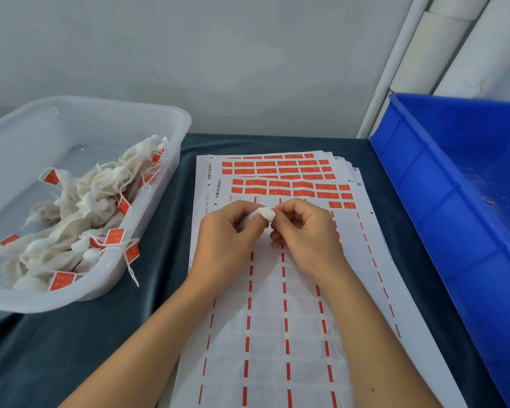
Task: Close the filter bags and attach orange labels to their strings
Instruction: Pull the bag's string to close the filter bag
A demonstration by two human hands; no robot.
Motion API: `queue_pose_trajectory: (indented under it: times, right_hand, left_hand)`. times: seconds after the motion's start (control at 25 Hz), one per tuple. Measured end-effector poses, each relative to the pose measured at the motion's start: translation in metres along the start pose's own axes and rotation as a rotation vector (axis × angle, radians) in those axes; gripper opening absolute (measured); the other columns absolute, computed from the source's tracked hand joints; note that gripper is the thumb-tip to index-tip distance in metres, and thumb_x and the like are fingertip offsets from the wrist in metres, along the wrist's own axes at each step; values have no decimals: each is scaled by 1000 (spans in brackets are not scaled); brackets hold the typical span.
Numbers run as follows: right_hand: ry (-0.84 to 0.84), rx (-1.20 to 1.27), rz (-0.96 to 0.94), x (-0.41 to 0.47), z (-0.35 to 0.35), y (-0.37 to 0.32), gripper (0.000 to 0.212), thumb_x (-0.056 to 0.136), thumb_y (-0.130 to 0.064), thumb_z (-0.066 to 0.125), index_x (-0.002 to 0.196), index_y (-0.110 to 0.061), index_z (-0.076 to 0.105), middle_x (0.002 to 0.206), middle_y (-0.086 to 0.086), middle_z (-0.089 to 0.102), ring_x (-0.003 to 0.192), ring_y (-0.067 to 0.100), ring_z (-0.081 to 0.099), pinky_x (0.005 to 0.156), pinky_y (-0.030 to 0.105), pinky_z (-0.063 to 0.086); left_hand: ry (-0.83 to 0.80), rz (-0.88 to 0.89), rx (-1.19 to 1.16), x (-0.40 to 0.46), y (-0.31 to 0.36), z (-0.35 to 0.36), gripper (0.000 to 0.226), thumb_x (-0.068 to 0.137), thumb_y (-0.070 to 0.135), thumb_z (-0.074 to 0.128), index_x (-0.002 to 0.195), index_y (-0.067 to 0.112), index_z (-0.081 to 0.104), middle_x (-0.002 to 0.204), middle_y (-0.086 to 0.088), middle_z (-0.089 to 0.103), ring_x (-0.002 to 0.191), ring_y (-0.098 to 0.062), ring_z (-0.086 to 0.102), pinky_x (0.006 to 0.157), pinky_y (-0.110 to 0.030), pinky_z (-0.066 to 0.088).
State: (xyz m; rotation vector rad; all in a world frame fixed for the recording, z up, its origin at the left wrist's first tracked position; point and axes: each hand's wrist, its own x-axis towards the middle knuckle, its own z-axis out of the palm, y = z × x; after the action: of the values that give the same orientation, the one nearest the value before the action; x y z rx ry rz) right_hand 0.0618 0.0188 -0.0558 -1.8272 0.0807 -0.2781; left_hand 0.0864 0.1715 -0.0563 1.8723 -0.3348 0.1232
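My left hand point(228, 231) grips a small white filter bag point(262, 214) above the label sheets, its fingers curled round it. My right hand point(302, 226) meets it from the right, thumb and fingertips pinching at the bag's top end. The bag's string is hidden between my fingers. Under both hands lies a stack of white label sheets point(277, 304). Rows of orange labels point(280, 187) remain at the sheets' far end, while the near part shows only peeled backing with red dashes.
A clear plastic tub point(159, 119) at the left holds several closed filter bags point(80, 207) with orange labels on their strings. A blue crate point(424, 172) stands at the right. Dark cloth point(56, 348) covers the table. White pipes point(454, 39) run up the wall.
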Motion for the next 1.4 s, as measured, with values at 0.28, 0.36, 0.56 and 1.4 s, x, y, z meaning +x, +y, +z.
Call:
queue_pose_trajectory:
  times: [0.28, 0.36, 0.56, 1.4]
  right_hand:
    - [20, -199, -229, -1, 2, 0, 15, 99, -36, 67, 114, -35, 69, 112, -26, 65, 108, 0, 61, 82, 9, 53]
    - [48, -237, -302, -2, 2, -1, 22, 97, -38, 69, 117, -30, 71, 116, -19, 67, 108, 5, 62, 85, 11, 53]
    - [118, -240, -295, -2, -3, -3, 7, 97, -24, 71, 102, -28, 71, 97, -19, 67, 98, 0, 62, 79, 5, 48]
    - [166, -507, -560, -10, -1, -3, 21, 91, -25, 78, 110, -16, 76, 106, -2, 76, 89, 2, 62, 84, 6, 47]
  left_hand:
    - [-13, -90, -32, 7, -3, -5, 14, 100, 38, 66, 91, 34, 76, 87, 17, 76, 85, -7, 72, 65, -13, 56]
    - [-56, -89, -24, 8, -3, -5, 14, 100, 34, 66, 90, 32, 75, 85, 15, 75, 83, -7, 71, 65, -15, 55]
    - [-164, -128, -46, 8, 3, -4, 22, 99, 43, 66, 82, 31, 74, 77, 19, 72, 75, 1, 67, 59, -7, 48]
    - [-232, -359, -321, 8, 7, -13, 27, 105, 34, 59, 93, 25, 82, 106, 3, 80, 106, -21, 75, 102, -48, 57]
